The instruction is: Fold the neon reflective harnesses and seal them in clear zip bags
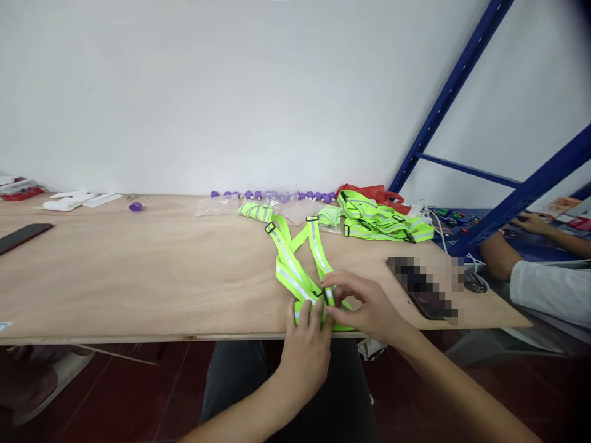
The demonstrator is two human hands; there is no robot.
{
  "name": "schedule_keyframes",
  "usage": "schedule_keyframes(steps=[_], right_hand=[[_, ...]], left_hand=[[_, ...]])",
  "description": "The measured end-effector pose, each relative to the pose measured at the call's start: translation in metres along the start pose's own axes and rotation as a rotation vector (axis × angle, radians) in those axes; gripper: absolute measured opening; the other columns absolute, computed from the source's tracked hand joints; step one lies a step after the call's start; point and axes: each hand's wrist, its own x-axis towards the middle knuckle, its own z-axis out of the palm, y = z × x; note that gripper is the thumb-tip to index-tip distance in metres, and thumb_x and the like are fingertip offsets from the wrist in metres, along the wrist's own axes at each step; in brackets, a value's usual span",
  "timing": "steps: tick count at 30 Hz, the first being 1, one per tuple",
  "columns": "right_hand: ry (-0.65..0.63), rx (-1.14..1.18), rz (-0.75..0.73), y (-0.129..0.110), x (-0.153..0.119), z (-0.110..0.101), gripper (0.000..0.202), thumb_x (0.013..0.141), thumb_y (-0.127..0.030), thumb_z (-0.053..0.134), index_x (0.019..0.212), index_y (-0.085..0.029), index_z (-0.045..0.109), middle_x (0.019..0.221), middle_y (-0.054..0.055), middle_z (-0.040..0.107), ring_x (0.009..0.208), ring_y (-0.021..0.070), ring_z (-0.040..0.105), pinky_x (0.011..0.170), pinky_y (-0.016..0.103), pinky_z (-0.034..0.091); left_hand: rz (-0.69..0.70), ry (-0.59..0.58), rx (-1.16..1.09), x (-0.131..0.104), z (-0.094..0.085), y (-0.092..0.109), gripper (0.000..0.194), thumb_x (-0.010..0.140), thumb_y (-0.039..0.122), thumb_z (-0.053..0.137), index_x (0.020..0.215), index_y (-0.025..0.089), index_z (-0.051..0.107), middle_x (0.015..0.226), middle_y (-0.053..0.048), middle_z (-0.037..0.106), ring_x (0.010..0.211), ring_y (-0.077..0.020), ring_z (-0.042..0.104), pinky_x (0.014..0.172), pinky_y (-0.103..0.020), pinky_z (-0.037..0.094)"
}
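A neon-yellow reflective strap harness (290,264) with black buckles lies on the wooden table, its straps crossing and reaching to the front edge. My left hand (307,344) rests on its near end, fingers bent and slightly apart, pressing the strap down. Just to the right, my right hand (364,304) pinches a strap near a black buckle between thumb and fingers. A rolled neon strap (255,211) lies beyond the harness. More neon straps (383,221) are heaped at the back right.
Purple items (316,196) and clear plastic bags (217,205) line the wall. A red bag (373,194) lies behind the heap. Right are a phone (420,289), a blue metal frame (484,231) and another person's arm (501,255). A dark flat device (25,235) lies far left.
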Motion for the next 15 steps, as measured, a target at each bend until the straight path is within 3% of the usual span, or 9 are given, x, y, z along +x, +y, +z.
schedule_keyframes(steps=[3,6,9,12,15], right_hand=[[-0.160,-0.044,-0.022,-0.004,0.018,0.019,0.025,0.078,-0.022,0.070,0.103,-0.022,0.066,0.079,-0.002,0.062,0.065,0.0122,0.058,0.063,0.026,0.049],[-0.218,-0.014,0.048,0.007,0.024,0.036,0.029,0.074,-0.020,0.075,0.102,-0.021,0.066,0.070,-0.006,0.055,0.063,0.0108,0.055,0.063,0.023,0.044],[-0.255,0.095,0.159,0.018,0.022,0.047,0.029,0.074,-0.021,0.075,0.101,-0.020,0.066,0.066,-0.007,0.051,0.061,0.0102,0.052,0.060,0.021,0.041],[-0.271,0.196,0.242,0.023,0.019,0.052,0.030,0.074,-0.023,0.074,0.102,-0.020,0.065,0.063,-0.008,0.048,0.058,0.0094,0.048,0.055,0.020,0.037],[-0.273,0.195,0.257,0.025,0.017,0.054,0.033,0.074,-0.025,0.075,0.105,-0.019,0.065,0.064,-0.008,0.048,0.059,0.0092,0.047,0.054,0.020,0.035]], left_hand=[[-0.014,0.051,0.072,-0.004,0.005,0.007,0.041,0.092,0.029,0.056,0.130,0.013,0.062,0.129,-0.018,0.063,0.120,-0.0354,0.057,0.105,-0.059,0.040],[0.033,0.096,0.071,-0.006,0.003,0.013,0.037,0.090,0.033,0.061,0.116,0.008,0.070,0.119,-0.020,0.068,0.115,-0.0361,0.060,0.102,-0.054,0.046],[0.033,0.112,-0.041,-0.007,-0.006,0.012,0.037,0.088,0.031,0.063,0.114,0.006,0.069,0.114,-0.021,0.070,0.111,-0.0355,0.063,0.098,-0.051,0.050],[0.040,0.156,-0.339,-0.010,-0.019,-0.001,0.032,0.088,0.026,0.062,0.115,0.011,0.068,0.112,-0.016,0.072,0.109,-0.0317,0.065,0.097,-0.046,0.052],[0.052,0.280,-0.776,-0.017,-0.029,-0.023,0.021,0.090,0.014,0.055,0.106,0.019,0.068,0.096,-0.005,0.074,0.089,-0.0185,0.070,0.083,-0.029,0.056]])
